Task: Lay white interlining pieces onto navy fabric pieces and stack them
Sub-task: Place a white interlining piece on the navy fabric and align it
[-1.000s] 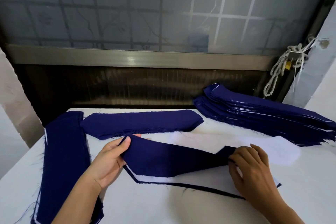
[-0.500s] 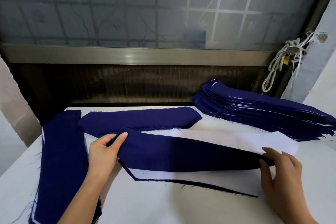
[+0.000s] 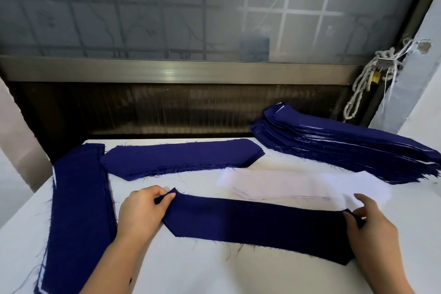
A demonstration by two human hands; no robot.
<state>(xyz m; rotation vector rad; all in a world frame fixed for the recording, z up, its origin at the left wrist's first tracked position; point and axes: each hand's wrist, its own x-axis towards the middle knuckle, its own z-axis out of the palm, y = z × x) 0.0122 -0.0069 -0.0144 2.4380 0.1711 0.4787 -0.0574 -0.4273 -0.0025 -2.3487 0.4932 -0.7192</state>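
A long navy fabric piece (image 3: 260, 227) with pointed ends lies flat across the near middle of the white table (image 3: 214, 274). My left hand (image 3: 143, 210) pinches its left tip between thumb and fingers. My right hand (image 3: 370, 224) pinches its right end. Just behind it lies a stack of white interlining pieces (image 3: 298, 185), faint against the table. Further back, a small pile of navy pieces (image 3: 181, 159) lies crosswise.
A tall pile of navy pieces with white layers (image 3: 346, 145) sits at the back right. Another long navy stack (image 3: 76, 210) runs along the table's left edge. Behind the table stand a dark wall panel, a metal sill (image 3: 167, 70) and a frosted window; a knotted rope (image 3: 367, 81) hangs at right.
The navy piece, held raised and tilted over a white piece before, now lies flat and covers it. My right hand slid outward to the piece's right end.
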